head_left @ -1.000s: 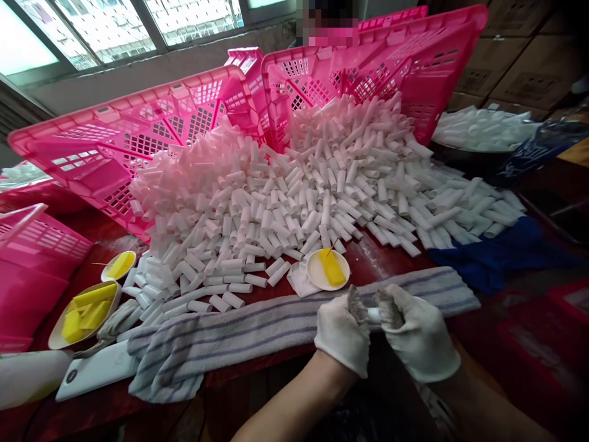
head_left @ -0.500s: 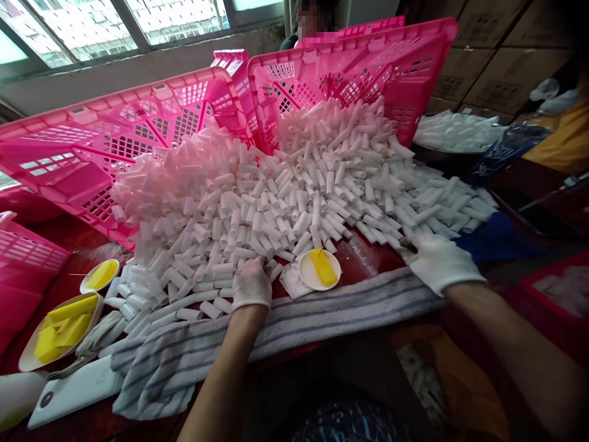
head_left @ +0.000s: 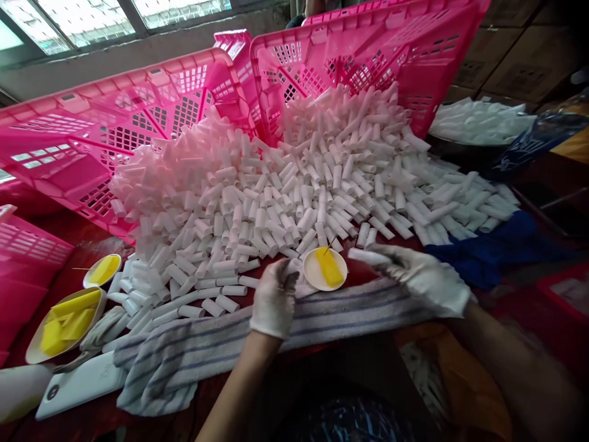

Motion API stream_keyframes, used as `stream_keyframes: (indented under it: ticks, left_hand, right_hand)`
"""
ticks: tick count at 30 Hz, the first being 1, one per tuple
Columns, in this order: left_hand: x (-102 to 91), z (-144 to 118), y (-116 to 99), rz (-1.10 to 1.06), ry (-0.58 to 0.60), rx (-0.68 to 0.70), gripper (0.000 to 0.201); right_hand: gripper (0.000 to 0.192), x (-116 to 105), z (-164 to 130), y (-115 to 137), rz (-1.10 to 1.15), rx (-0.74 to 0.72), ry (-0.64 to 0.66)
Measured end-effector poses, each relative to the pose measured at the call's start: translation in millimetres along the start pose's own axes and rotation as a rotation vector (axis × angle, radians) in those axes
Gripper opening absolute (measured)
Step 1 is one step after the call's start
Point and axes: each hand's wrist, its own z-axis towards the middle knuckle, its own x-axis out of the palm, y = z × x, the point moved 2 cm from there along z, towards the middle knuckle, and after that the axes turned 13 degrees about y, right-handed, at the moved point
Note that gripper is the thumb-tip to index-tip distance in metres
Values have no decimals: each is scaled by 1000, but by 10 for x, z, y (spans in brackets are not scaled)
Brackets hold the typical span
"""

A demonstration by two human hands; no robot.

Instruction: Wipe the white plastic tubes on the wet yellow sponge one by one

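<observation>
Two gloved hands at a red bench [head_left: 78,236], seen from above. Well to the left of the left grip, a pink box [head_left: 27,255] stands at the edge of view. Nearer, yet also left of that grip, are an oval dish [head_left: 33,351] bearing yellow blocks [head_left: 69,325], a white phone [head_left: 80,383] in front of it, and a small dish [head_left: 89,280] behind it with a single yellow block and a thin stick. A striped towel [head_left: 197,350] extends from the left of the left grip, along the bench's front edge, to beneath the right grip. Beyond the left grip, a large pink basket [head_left: 151,77] leans on its side; a second basket [head_left: 264,42] adjoins it, farther right. From both spreads a heap of white tubes [head_left: 285,196], lying beyond the two grips.

The left grip [head_left: 275,301] has its fingers bent toward the thumb; whether it pinches anything cannot be told. Just right of it, between the grips, rests a round plate [head_left: 313,270] with a yellow block pierced by a stick. The held tube [head_left: 368,256], white and slightly blurred, is pinched between thumb and fingers of the right grip [head_left: 421,279], projecting leftward toward the plate. To the right of this grip lies a blue cloth [head_left: 488,252]; farther beyond are white pieces [head_left: 483,123] in a pile and stacked cardboard boxes [head_left: 529,61].
</observation>
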Motion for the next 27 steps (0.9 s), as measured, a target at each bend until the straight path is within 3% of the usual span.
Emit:
stream_keyframes:
  ticks: [1,3,6,10,15,20,24,27]
  left_hand:
    - [98,-44,-19,-97,20,-2,32]
    - [256,-91,-39,-163,59,-40,32]
    - [338,-67,-18,-79,68,-79,29]
    - [290,1,47,-9,79,-102,29]
    - [253,20,5,-14,168,-179,32]
    - [226,40,-95,-53,189,-272,32]
    - [202,50,-140,-95,171,-285,30]
    - [178,50,-181,-127,160,-308,28]
  right_hand:
    - [57,144,72,-4,119,-61,100]
    - [54,378,257,-53,195,-122,163]
    - [39,544,483,-183,96,-219,80]
    - [30,547,481,-277,-14,-460,24]
    - [37,576,367,-320,37,-335,55]
    - [35,619,312,-321,50,-424,52]
    - [43,643,286,-364,80,-379,58]
    - [34,675,266,-410,6,-400,39]
